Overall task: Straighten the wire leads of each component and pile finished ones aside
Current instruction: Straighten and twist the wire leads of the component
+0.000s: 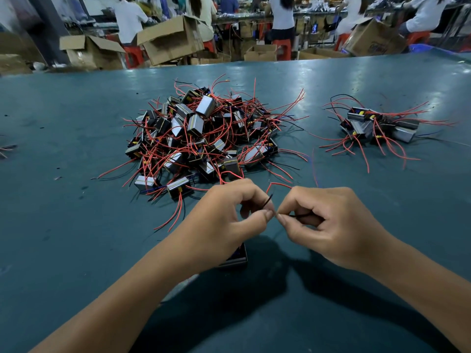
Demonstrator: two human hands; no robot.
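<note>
Left hand (229,215) and right hand (323,220), fingertips nearly meeting, each pinching black wire (267,201) running left-right above table (76,225); component (235,258) beneath left wrist; big pile (201,133) beyond, small pile (377,126) far right.

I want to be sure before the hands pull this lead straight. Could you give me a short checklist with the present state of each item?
1. Left hand pinches the black wire: ok.
2. Right hand pinches the same wire near its fingers: ok.
3. Component body supported: it sits below the left hand, mostly hidden; cannot tell if it rests on the table.
4. Its red lead free of the big pile: cannot tell, it passes close.
5. Small pile on the right has room beside it: ok.
6. Black wire already straight: not ok, it bends between the hands.
</note>
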